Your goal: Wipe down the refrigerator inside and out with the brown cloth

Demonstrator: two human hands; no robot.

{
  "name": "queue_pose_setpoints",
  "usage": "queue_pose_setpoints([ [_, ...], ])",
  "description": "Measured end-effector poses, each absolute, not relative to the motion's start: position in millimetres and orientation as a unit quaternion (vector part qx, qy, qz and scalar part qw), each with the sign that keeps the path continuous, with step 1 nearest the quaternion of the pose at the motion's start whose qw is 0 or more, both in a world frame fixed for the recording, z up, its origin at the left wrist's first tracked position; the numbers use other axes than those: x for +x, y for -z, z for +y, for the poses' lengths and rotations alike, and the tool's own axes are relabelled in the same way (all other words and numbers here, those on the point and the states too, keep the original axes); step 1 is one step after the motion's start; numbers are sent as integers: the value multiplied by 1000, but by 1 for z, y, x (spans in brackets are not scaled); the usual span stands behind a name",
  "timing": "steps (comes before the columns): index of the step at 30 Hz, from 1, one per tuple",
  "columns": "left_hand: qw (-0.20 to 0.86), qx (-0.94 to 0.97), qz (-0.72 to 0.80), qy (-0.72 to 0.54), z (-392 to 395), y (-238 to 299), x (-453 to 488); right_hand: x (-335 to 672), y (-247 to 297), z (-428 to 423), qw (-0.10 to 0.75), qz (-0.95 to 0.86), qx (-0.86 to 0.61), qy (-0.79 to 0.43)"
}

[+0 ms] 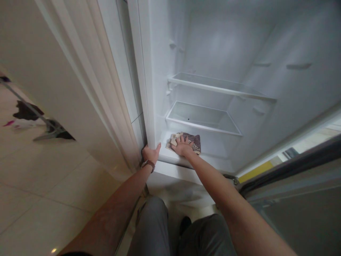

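Inside the refrigerator point(213, 39), a folded patterned cloth point(196, 142) lies on the bottom, dark brown with a pale part at its left. My right hand point(183, 146) rests on the cloth with its fingers spread, pressing it flat against the floor of the compartment. At the left front edge of the refrigerator, my left hand point(151, 153) is wrapped round the side wall, thumb on the inner face. Its other fingers go out of sight in the gap beside the wall. A watch with a brown strap is on the left wrist.
Two glass shelves with white rims, an upper one point(221, 85) and a lower one point(204, 124), sit above the cloth. The refrigerator door point(301, 199) stands swung out on the right. A cream door frame point(106, 89) rises close on the left, with tiled floor point(53, 188) beyond it.
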State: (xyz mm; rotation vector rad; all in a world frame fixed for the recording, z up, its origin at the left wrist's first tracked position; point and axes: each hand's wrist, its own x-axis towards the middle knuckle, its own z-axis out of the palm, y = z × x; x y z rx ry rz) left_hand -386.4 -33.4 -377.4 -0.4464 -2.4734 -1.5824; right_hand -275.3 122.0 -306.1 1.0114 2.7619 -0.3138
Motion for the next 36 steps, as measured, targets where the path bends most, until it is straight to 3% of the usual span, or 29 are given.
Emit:
queue_pose_setpoints([
  [36, 97, -158, -814, 551, -33, 375, -383, -278, 310, 123, 92, 929, 347, 89],
])
